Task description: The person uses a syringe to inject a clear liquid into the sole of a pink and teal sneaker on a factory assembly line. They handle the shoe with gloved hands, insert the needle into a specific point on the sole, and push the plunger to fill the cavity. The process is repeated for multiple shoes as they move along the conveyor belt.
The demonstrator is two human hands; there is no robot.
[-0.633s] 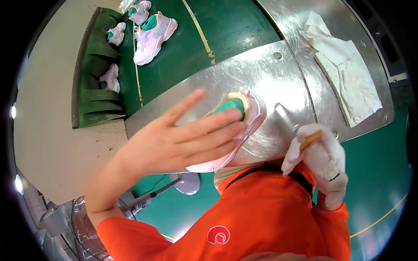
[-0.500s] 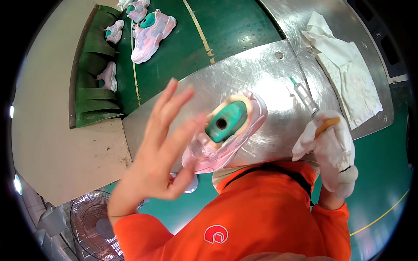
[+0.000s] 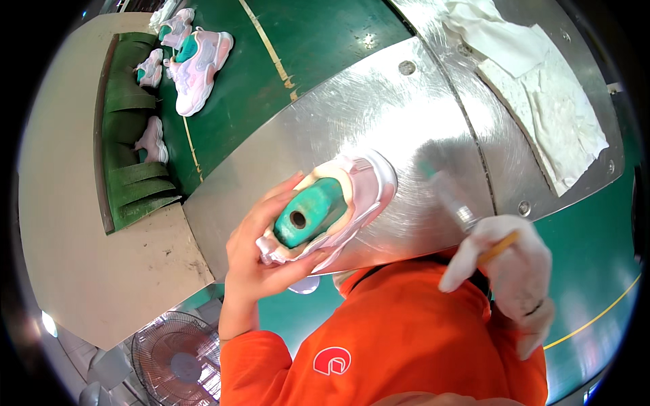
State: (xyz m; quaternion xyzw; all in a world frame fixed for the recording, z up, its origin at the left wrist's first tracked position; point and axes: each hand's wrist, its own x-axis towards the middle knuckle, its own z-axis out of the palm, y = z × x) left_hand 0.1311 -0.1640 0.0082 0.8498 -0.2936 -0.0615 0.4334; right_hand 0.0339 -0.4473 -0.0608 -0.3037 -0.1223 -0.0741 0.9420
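Note:
A pink and white sneaker [image 3: 371, 188] rests on or just above the metal worktop, with a green shoe last [image 3: 325, 203] filling its opening. My bare left hand [image 3: 254, 260] is wrapped around the lower-left end of the sneaker, its thumb on the near side and its fingers on the far side. My right hand [image 3: 511, 260] wears a white glove and is closed on a clear syringe-like tube [image 3: 452, 201] with a greenish tip, blurred by motion. A tan stick [image 3: 499, 248] also shows between those gloved fingers; whether it belongs to the tube I cannot tell.
Beyond the metal worktop [image 3: 271, 145] runs a green conveyor belt [image 3: 250, 88] carrying several pink sneakers [image 3: 203, 71]. Green flaps [image 3: 132, 183] hang along its left side, by a beige board [image 3: 68, 223]. White cloth [image 3: 542, 101] lies at right; a fan [image 3: 179, 362] stands lower left.
My left hand, spread and moving above the sneaker before, has closed around it. The gloved right hand still holds the tube. The whole view has shifted somewhat.

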